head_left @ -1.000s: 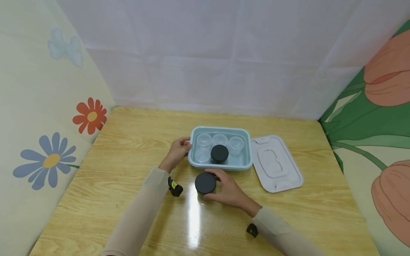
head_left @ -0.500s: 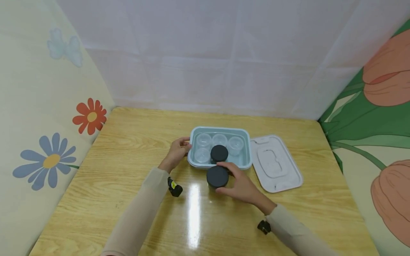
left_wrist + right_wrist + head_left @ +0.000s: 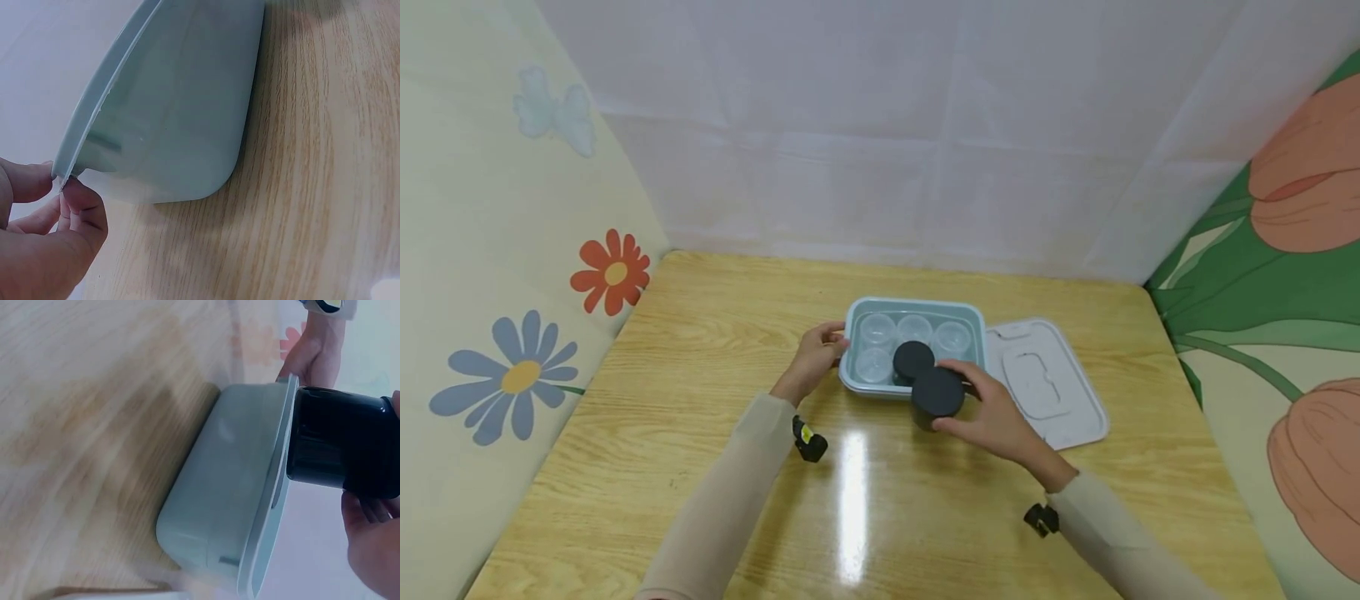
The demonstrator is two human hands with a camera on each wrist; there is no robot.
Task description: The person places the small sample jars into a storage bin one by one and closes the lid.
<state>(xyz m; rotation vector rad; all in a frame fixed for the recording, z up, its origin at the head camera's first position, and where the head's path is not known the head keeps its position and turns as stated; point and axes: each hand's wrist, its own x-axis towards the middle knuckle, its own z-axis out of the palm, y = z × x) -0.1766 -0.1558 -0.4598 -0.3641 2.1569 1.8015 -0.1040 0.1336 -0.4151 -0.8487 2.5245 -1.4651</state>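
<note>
My left hand point(image 3: 812, 357) pinches the left end of the rim of a pale blue-green plastic box point(image 3: 181, 119), thumb on one side and fingers under the lip. My right hand point(image 3: 994, 417) grips a black cylindrical jar point(image 3: 937, 393) by its lid end, between thumb and fingers. This jar hangs in the air over the box's front rim; in the right wrist view the jar's base point(image 3: 319, 437) is close to the rim point(image 3: 265, 512). Inside the box, another black-topped jar point(image 3: 913, 361) stands among several clear round cups point(image 3: 877, 327).
A whitish lid point(image 3: 1051, 387) with a moulded handle outline lies on the wooden table point(image 3: 737, 308), just right of the box. A white cloth point(image 3: 850, 150) hangs behind the table, and flower-patterned panels point(image 3: 520, 375) flank it.
My right hand has carried the black jar right and away from me, from in front of the box to over its front rim. The left hand has kept its place at the box.
</note>
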